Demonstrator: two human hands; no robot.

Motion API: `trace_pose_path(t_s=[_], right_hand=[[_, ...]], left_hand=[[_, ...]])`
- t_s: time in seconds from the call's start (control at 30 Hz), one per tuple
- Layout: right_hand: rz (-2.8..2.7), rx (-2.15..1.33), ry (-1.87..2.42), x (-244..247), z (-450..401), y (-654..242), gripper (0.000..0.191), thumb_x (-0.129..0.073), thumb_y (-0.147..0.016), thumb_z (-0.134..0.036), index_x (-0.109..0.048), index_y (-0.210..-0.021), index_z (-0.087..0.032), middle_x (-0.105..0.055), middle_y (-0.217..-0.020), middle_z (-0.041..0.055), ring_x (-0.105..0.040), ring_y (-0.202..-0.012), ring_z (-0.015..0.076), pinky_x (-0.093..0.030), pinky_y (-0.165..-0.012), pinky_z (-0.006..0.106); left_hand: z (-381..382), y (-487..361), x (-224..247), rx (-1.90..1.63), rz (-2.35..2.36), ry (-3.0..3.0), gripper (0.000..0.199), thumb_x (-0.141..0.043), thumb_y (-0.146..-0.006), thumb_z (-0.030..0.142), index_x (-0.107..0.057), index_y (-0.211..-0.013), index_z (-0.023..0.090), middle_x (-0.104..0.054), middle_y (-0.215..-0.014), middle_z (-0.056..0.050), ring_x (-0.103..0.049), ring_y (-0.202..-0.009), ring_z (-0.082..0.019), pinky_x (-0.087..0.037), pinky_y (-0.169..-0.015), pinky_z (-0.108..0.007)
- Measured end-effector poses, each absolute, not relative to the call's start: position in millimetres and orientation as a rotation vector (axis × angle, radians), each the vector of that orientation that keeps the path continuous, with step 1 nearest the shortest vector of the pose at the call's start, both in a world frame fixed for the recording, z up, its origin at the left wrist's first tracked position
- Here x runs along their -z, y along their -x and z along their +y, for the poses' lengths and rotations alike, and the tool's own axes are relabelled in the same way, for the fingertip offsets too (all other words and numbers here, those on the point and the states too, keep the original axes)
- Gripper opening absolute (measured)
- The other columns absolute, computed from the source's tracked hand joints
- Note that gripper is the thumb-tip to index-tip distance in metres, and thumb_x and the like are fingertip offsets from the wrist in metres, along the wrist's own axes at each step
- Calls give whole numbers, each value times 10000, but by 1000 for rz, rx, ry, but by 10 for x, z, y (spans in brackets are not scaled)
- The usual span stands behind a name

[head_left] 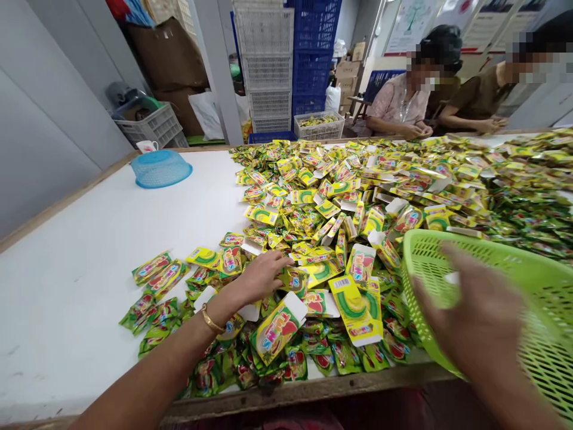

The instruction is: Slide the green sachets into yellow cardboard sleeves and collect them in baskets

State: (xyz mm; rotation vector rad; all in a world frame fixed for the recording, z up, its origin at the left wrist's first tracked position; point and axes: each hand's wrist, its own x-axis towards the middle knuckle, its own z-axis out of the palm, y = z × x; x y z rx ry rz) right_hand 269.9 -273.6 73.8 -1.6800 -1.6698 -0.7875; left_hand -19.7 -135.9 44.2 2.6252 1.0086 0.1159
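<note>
My left hand [264, 276], with a gold bangle [211, 320] at the wrist, reaches onto the pile from the left. Its fingers are bent together at the edge of a small candy packet [294, 279], which they seem to pinch. Around it lie yellow and green flat candy boxes [276, 328], several with white flaps open, mixed with small green foil packets [347, 356]. Motion smears my right hand [474, 313] over the light green plastic basket [553, 298]. A small white patch shows beside its fingers; what it is, I cannot make out.
A blue mesh basket [161, 169] sits upside down on the white table [89, 251], near a white cup [147, 146]. Two people sit across the table on the right. Stacked crates [264, 65] stand behind. A wooden edge [313, 391] runs along the front.
</note>
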Motion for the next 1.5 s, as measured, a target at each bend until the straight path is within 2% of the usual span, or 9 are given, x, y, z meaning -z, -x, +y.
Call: trace_pose_path(t_s=[0.1,0.2,0.4,0.53,0.73,1.07,1.23,1.33,1.5], right_hand=[[-2053,554,1612,-442,-2308,-2053,330,-455,-884,-185,-545,-1202,-189,-590,-1184,90,-518,-1083,230,-390,-865,357],[-2246,452,1790,-207,-1868,-1775,357,-429,-848,-90,-567,-1165,-179,-611,-1169,93,-519,-1070,217,-367,-819,344],[-2360,465,1813,-163,-1637,-1745,159,-483,-845,-107,-627,-818,-168,-656,-802,82,-549,-800,204,-323,-737,348],[-2356,537,1776,-266,-1886,-1758,177,-468,-880,-126,-623,-955,-169,-664,-878,72,-545,-837,198,-302,-826,364],[-2127,662,1591,-370,-2250,-1857,231,-453,-914,-186,-594,-1095,-161,-671,-966,62,-578,-837,178,-339,-818,345],[-1676,-142,1684,-108,-2402,-2032,357,-372,-939,-351,-565,-1201,-204,-669,-993,58,-637,-829,170,-500,-674,279],[-1838,173,1902,76,-2454,-1843,452,-408,-916,-411,-481,-1298,-180,-611,-1113,126,-599,-915,228,-482,-683,336],[-1952,349,1995,102,-2511,-1696,640,-547,-829,-500,-430,-1330,-120,-561,-1215,185,-548,-1011,306,-463,-711,404],[-1976,322,1976,106,-2553,-1677,562,-549,-855,-359,-399,-1353,-145,-572,-1200,155,-535,-1013,277,-447,-738,386]], left_hand=[[-1368,227,-481,-145,1102,-2536,344,-589,-711,110,-595,-1040,209,-629,-1034,-65,-563,-965,-232,-439,-850,-348],[-1338,310,-548,-199,1145,-2307,249,-620,-674,168,-616,-921,198,-660,-933,-41,-584,-858,-213,-439,-764,-306],[-1021,272,-677,-557,1110,-1728,201,-619,-659,342,-624,-665,142,-544,-572,22,-473,-543,-109,-364,-527,-226],[-898,119,-579,-622,1152,-1588,263,-586,-662,387,-591,-555,147,-387,-430,60,-303,-411,-69,-238,-419,-218],[-959,130,-363,-603,1215,-1810,219,-539,-681,315,-621,-580,139,-488,-504,32,-400,-484,-95,-301,-486,-227],[-1222,63,-325,-487,1382,-1935,300,-516,-783,395,-690,-858,162,-698,-846,-70,-617,-758,-214,-440,-680,-291],[-1312,-42,-295,-397,1448,-1901,467,-702,-640,283,-625,-1078,138,-653,-1143,-136,-589,-1049,-282,-429,-883,-348],[-1366,-52,-256,-391,1435,-1849,449,-693,-628,237,-605,-1054,123,-661,-1096,-120,-600,-1005,-271,-433,-892,-362],[-1482,39,-337,-589,1323,-1702,402,-650,-653,249,-554,-1028,140,-644,-1057,-86,-590,-964,-237,-454,-866,-347]])
